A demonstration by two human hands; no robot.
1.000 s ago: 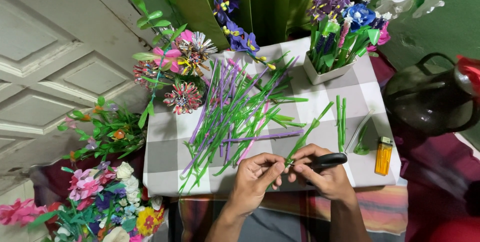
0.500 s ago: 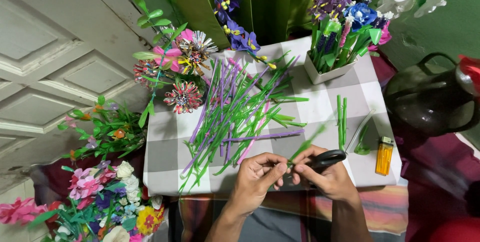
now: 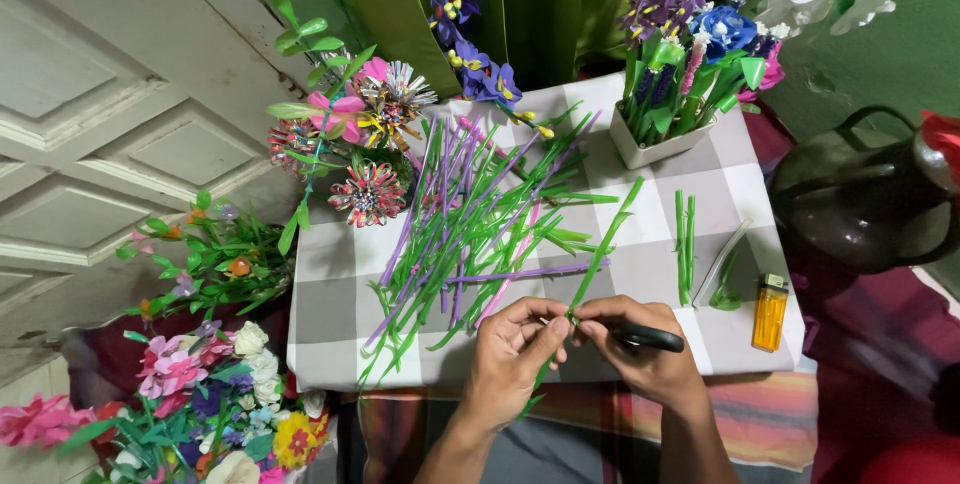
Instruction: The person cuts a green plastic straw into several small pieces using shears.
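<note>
At the left edge of the small table (image 3: 330,344), which a grey and white checked cloth covers, some bunches of artificial flowers (image 3: 190,384) stand below the table level, pink, white and yellow ones near the front left corner. At the back left corner are more paper flowers (image 3: 372,114) with striped petals. In the middle of the tabletop lies a loose pile of green and purple stems (image 3: 470,214), spread like a fan from the back edge toward the front.

The left hand (image 3: 510,354) is at the front edge, near the middle. Its thumb and first fingers pinch a long green stem (image 3: 600,249), which goes up diagonally to the back right. The right hand (image 3: 640,349) is just beside it and touches the same stem with the fingertips, while it also grips a black tool (image 3: 650,338); I cannot tell what kind of tool.

To the right, two short green stems (image 3: 684,239) lie side by side. A white pot of flowers (image 3: 650,149) stands at the back right corner. An orange lighter (image 3: 770,312) lies near the front right corner. Beyond the right edge stands a dark kettle (image 3: 860,204).
</note>
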